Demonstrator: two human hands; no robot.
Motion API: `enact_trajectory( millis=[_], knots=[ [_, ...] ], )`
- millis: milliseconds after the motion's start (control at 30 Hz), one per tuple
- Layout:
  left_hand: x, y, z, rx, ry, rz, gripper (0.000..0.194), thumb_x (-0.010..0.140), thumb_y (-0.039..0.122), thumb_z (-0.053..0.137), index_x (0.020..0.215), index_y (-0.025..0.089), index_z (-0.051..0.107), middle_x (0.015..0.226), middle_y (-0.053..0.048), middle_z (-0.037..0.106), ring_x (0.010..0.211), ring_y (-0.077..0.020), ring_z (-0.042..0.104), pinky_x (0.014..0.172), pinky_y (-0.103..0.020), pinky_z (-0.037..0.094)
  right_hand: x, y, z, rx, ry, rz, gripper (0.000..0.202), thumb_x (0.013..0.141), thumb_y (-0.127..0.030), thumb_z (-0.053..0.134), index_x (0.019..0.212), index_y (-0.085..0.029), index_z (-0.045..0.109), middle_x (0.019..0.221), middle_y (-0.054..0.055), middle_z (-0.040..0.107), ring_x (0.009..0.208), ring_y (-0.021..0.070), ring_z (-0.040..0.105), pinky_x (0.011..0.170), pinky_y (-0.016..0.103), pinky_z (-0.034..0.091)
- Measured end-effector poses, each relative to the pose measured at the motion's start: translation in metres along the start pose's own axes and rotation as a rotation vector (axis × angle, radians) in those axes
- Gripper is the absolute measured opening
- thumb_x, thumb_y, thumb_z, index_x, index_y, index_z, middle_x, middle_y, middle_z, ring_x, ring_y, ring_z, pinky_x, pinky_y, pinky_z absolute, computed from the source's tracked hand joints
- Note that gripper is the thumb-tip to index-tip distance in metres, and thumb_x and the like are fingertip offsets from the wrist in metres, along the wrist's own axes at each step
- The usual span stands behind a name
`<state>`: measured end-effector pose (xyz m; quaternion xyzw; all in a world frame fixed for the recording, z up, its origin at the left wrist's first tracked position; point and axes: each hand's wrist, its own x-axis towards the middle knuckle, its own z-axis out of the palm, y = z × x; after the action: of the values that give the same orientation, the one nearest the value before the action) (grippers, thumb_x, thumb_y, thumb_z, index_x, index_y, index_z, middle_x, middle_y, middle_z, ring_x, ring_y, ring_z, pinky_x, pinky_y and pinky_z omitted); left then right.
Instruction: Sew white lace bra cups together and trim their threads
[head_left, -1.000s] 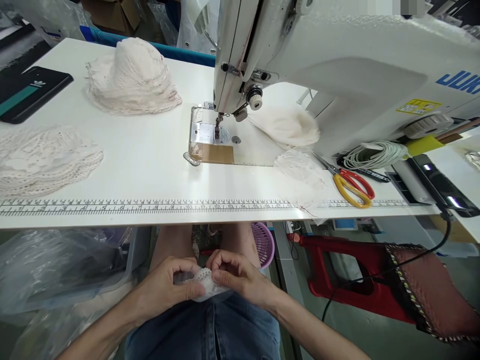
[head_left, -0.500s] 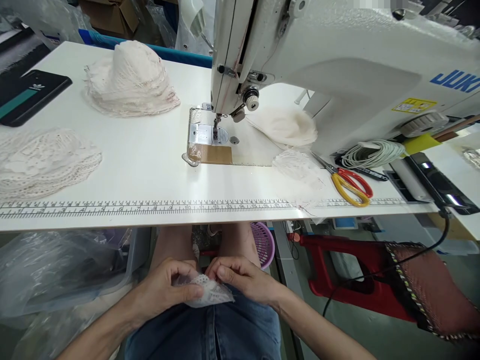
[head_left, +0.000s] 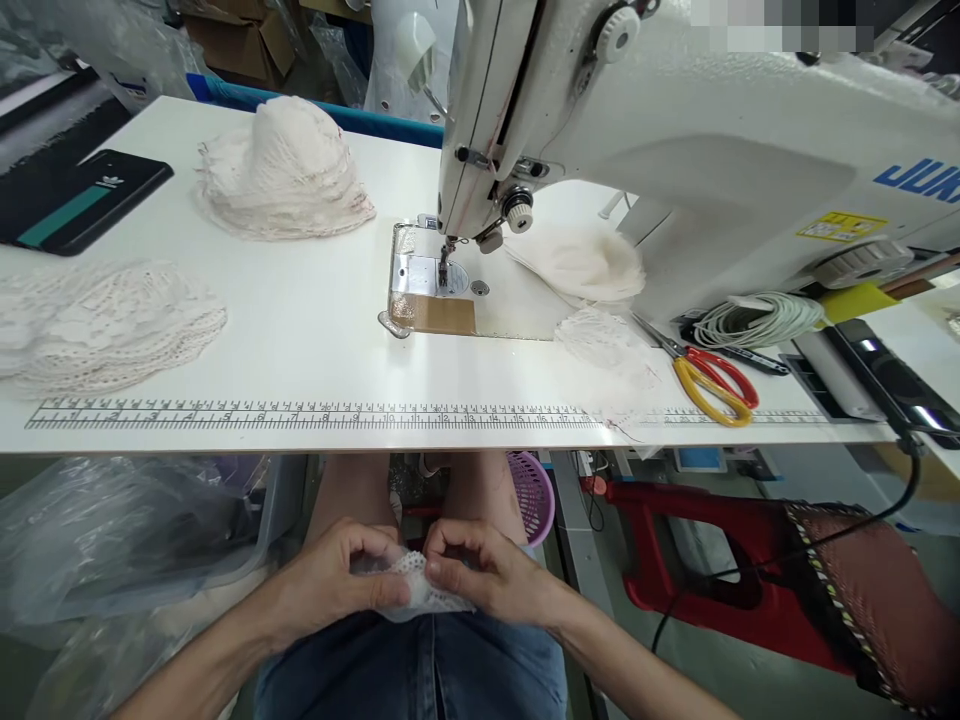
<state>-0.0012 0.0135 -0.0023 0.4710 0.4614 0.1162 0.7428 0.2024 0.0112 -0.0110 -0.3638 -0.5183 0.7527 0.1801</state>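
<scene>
Over the lap, a small piece of white lace fabric (head_left: 429, 592) is pinched between both hands. My left hand (head_left: 352, 572) grips its left end, thumb on top. On the right part of the lace, my right hand (head_left: 480, 568) has thumb and fingertips closed. Above them on the table stands a sewing machine (head_left: 720, 130), its presser foot over the metal plate. A peaked stack of white lace pieces (head_left: 289, 175) lies left of the machine, and a flatter lace stack (head_left: 112, 325) is at the far left.
Scissors (head_left: 712, 385) with red and yellow handles lie right of loose lace (head_left: 607, 350). Cream fabric pieces (head_left: 585, 260) rest under the machine arm. A black phone-like object (head_left: 90, 200) is at left. A red stool (head_left: 720, 570) stands lower right.
The view has shifted, so the table things appear farther right. My right thumb has come down onto the lace, and the fingers have changed their hold.
</scene>
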Motion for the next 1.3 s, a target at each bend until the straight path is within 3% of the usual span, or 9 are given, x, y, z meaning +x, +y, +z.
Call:
enact_trajectory(
  millis=[167, 300, 433, 533, 667, 767, 967, 1100, 1300],
  knots=[
    [0.002, -0.005, -0.001, 0.059, 0.086, 0.029, 0.03, 0.069, 0.043, 0.067, 0.059, 0.015, 0.062, 0.064, 0.003, 0.047, 0.063, -0.0131, 0.042, 0.057, -0.023, 0.03, 0.001, -0.003, 0.004, -0.19, 0.093, -0.04, 0.029, 0.087, -0.04, 0.05, 0.071, -0.015, 0.049, 0.063, -0.003, 0.041, 0.058, 0.0081, 0.035, 0.051, 0.02, 0.027],
    [-0.008, 0.014, -0.004, 0.148, 0.136, 0.058, 0.031, 0.072, 0.038, 0.064, 0.053, 0.015, 0.055, 0.06, 0.004, 0.043, 0.06, -0.0116, 0.039, 0.056, -0.023, 0.029, -0.001, -0.026, 0.009, -0.422, 0.177, -0.111, 0.024, 0.087, -0.029, 0.048, 0.067, -0.016, 0.048, 0.059, -0.003, 0.044, 0.055, 0.0082, 0.038, 0.05, 0.02, 0.028],
    [-0.021, 0.067, -0.025, 0.392, 0.179, 0.125, 0.028, 0.071, 0.03, 0.061, 0.05, 0.016, 0.049, 0.058, 0.005, 0.042, 0.058, -0.0113, 0.039, 0.055, -0.022, 0.029, 0.007, -0.072, 0.009, -0.615, 0.225, -0.254, 0.02, 0.084, -0.024, 0.049, 0.066, -0.017, 0.047, 0.056, -0.004, 0.045, 0.051, 0.0075, 0.039, 0.049, 0.02, 0.028],
    [-0.014, 0.119, -0.054, 0.522, 0.23, 0.167, 0.026, 0.069, 0.031, 0.061, 0.051, 0.017, 0.047, 0.052, 0.006, 0.038, 0.055, -0.0111, 0.036, 0.051, -0.022, 0.026, 0.03, -0.106, -0.001, -0.757, 0.367, -0.349, 0.019, 0.083, -0.023, 0.049, 0.065, -0.018, 0.046, 0.056, -0.004, 0.046, 0.05, 0.0082, 0.039, 0.049, 0.021, 0.027],
    [0.031, 0.183, -0.092, 0.591, 0.218, 0.13, 0.032, 0.064, 0.034, 0.064, 0.048, 0.018, 0.04, 0.046, 0.008, 0.029, 0.047, -0.0086, 0.025, 0.046, -0.024, 0.017, 0.08, -0.134, -0.039, -1.079, 0.675, -0.413, 0.018, 0.081, -0.02, 0.047, 0.063, -0.018, 0.043, 0.056, -0.003, 0.046, 0.05, 0.0087, 0.037, 0.049, 0.022, 0.022],
    [0.076, 0.207, -0.106, 0.649, 0.248, 0.113, 0.038, 0.06, 0.029, 0.069, 0.043, 0.019, 0.036, 0.041, 0.009, 0.026, 0.043, -0.0074, 0.024, 0.044, -0.025, 0.014, 0.106, -0.137, -0.074, -1.255, 0.753, -0.348, 0.016, 0.082, -0.018, 0.045, 0.065, -0.017, 0.046, 0.056, -0.002, 0.047, 0.047, 0.0088, 0.032, 0.048, 0.024, 0.017],
    [0.13, 0.211, -0.106, 0.746, 0.264, 0.001, 0.044, 0.078, 0.025, 0.064, 0.047, 0.018, 0.034, 0.043, 0.013, 0.023, 0.037, -0.0041, 0.019, 0.039, -0.019, 0.015, 0.102, -0.136, -0.125, -1.358, 0.689, -0.342, 0.015, 0.087, -0.016, 0.04, 0.083, -0.014, 0.054, 0.072, 0.006, 0.057, 0.05, 0.0115, 0.039, 0.049, 0.026, 0.017],
    [0.139, 0.214, -0.104, 0.778, 0.308, 0.006, 0.041, 0.06, 0.011, 0.066, 0.041, 0.019, 0.03, 0.039, 0.011, 0.02, 0.039, -0.0056, 0.022, 0.041, -0.023, 0.013, 0.094, -0.141, -0.14, -1.388, 0.508, -0.518, 0.021, 0.09, -0.014, 0.038, 0.094, -0.017, 0.058, 0.086, 0.007, 0.062, 0.064, 0.0151, 0.051, 0.054, 0.025, 0.03],
    [0.14, 0.217, -0.103, 0.798, 0.349, -0.024, 0.022, 0.05, 0.016, 0.063, 0.043, 0.018, 0.043, 0.043, 0.007, 0.035, 0.048, -0.0104, 0.035, 0.042, -0.025, 0.018, 0.092, -0.135, -0.141, -1.412, 0.311, -0.785, 0.028, 0.087, -0.003, 0.036, 0.1, -0.015, 0.058, 0.103, 0.009, 0.063, 0.079, 0.0178, 0.055, 0.067, 0.028, 0.042]
  ],
)
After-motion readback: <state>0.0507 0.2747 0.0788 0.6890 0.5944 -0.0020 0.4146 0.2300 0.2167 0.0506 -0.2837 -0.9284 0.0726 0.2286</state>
